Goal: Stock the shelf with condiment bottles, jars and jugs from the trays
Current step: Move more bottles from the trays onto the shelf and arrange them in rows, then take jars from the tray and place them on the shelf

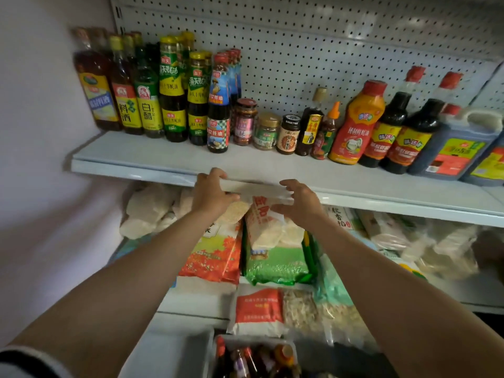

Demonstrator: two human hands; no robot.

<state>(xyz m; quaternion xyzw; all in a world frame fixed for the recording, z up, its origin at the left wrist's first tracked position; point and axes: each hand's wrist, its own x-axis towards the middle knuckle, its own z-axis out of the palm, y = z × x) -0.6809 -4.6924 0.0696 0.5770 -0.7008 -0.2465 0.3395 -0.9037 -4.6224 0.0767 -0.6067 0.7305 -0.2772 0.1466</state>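
On the shelf (169, 156) you have three small jars (266, 131) just right of the blue-labelled oyster sauce bottle (218, 105). Left of that bottle stand five front-row bottles (148, 107), with more behind that you can't count. Right of the jars come five bottles (356, 124) and two jugs (452, 148). Both of your hands (211, 193) are in view. One tray (253, 356) sits below.

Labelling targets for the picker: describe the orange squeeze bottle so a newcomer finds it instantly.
Start at the white upper shelf with the pegboard back and scan its row of condiments toward the right. The orange squeeze bottle stands just left of the dark sauce bottles. It alone has a bright orange body with a wide red cap.
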